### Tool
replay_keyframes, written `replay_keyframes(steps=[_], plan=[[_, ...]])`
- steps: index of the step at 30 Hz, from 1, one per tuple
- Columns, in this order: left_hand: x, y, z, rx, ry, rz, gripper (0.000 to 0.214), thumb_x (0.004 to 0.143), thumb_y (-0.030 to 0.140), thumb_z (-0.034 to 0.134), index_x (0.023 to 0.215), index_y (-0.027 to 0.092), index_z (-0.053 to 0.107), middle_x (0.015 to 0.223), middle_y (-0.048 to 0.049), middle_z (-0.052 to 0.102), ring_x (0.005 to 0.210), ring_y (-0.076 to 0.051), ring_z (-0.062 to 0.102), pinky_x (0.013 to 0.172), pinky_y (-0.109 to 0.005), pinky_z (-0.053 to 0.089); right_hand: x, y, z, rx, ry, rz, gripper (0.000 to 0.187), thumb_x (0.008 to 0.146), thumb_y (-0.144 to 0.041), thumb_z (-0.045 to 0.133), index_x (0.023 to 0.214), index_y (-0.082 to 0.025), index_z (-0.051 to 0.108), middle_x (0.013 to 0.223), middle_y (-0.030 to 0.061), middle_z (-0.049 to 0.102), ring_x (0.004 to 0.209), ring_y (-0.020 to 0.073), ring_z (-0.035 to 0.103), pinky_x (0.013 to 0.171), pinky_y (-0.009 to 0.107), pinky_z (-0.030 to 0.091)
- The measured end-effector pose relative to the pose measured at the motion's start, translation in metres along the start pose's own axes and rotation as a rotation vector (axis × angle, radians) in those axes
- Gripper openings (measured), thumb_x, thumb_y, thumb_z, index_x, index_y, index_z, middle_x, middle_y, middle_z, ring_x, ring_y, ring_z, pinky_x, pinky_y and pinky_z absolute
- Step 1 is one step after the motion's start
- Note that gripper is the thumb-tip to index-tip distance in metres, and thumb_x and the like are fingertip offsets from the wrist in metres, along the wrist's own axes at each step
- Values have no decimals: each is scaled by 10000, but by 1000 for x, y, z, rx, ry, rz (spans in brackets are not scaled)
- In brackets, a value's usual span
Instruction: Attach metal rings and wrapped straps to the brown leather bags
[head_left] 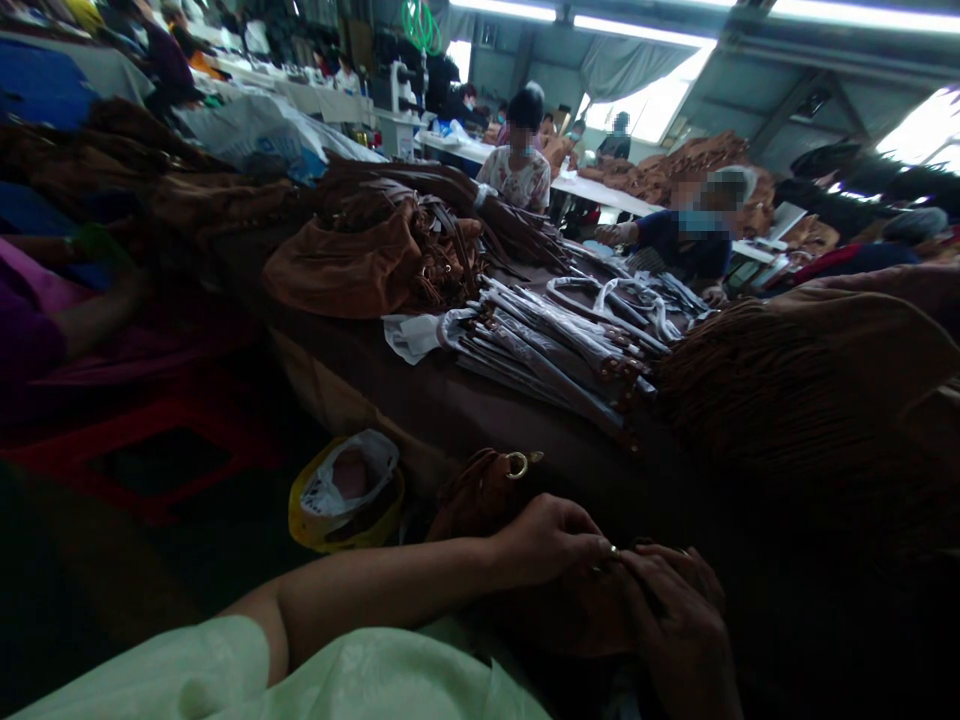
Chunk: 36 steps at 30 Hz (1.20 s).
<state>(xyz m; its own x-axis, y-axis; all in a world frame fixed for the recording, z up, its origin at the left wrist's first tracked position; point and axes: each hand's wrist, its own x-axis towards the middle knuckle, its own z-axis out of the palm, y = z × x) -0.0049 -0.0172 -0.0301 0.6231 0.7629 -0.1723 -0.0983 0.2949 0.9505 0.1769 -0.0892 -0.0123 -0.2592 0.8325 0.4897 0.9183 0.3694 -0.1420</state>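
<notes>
A brown suede-like bag (592, 612) lies at the table's near edge, close to my body, partly covered by my hands. A gold ring (516, 465) shows on its far-left part. My left hand (551, 540) reaches in from the left, with thumb and fingers pinched at a small gold metal fitting (614, 551) on the bag. Opposite it, my right hand (675, 595) is closed on the bag's edge, its fingertips meeting the left ones beside the fitting. Dim light hides the fitting's exact shape and the bag's lower part.
Wrapped straps (547, 335) lie in a pile on the dark table (420, 400). Behind them sits another brown bag (345, 262); fringed brown pieces (810, 390) heap up at right. A lined yellow bin (307, 525) and red stool (172, 415) stand left. Co-workers sit around.
</notes>
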Motion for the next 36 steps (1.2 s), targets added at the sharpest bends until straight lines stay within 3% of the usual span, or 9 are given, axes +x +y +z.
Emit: replay_keyframes(steps=[9, 15, 21, 23, 27, 33, 36], plan=[[4, -4, -5, -83, -15, -115, 315, 636, 396, 679, 736, 99, 654, 587, 7, 569, 518, -99, 506, 512, -228, 398, 0, -5, -3, -60, -57, -40, 271, 929, -404, 460, 931, -250, 684, 817, 6, 730, 876, 252, 645, 993, 491, 269], [6, -11, -8, 233, 24, -142, 244, 668, 327, 605, 773, 115, 663, 606, 19, 558, 535, -98, 493, 478, -206, 344, -5, -5, 1, -94, -136, -76, 258, 930, -398, 460, 1030, -287, 670, 868, -7, 731, 906, 243, 645, 1040, 490, 199], [3, -8, -7, 457, 56, -77, 198, 662, 314, 596, 735, 137, 644, 619, 34, 548, 582, -92, 470, 491, -203, 302, -7, -6, 3, -105, -141, -102, 234, 915, -351, 490, 1068, -297, 658, 856, -13, 727, 910, 233, 644, 1066, 488, 169], [3, -8, -7, 400, 30, -122, 169, 652, 304, 590, 706, 145, 613, 589, 41, 517, 557, -87, 450, 488, -206, 293, -7, -5, 4, -104, -147, -116, 225, 909, -332, 498, 1066, -299, 657, 854, -19, 725, 911, 230, 644, 1068, 485, 161], [8, -14, -2, -9, -98, -338, 169, 638, 313, 591, 666, 160, 526, 550, 54, 467, 479, -78, 418, 481, -218, 336, -6, -3, 5, -43, -118, -118, 189, 896, -356, 525, 1005, -289, 663, 848, -24, 723, 900, 223, 641, 1053, 464, 185], [11, -30, 8, -83, -30, -142, 188, 650, 307, 594, 701, 147, 509, 601, 58, 453, 527, -57, 399, 506, -193, 317, -8, -1, 4, 113, -75, 64, 192, 910, -348, 499, 893, -234, 654, 902, 26, 712, 931, 233, 622, 969, 437, 316], [7, -34, 7, -134, -68, -117, 215, 681, 348, 571, 726, 158, 480, 608, 60, 435, 528, -63, 402, 504, -196, 327, -10, 2, 1, 171, -77, 154, 221, 910, -378, 492, 868, -233, 653, 903, 34, 705, 904, 233, 627, 949, 435, 347]])
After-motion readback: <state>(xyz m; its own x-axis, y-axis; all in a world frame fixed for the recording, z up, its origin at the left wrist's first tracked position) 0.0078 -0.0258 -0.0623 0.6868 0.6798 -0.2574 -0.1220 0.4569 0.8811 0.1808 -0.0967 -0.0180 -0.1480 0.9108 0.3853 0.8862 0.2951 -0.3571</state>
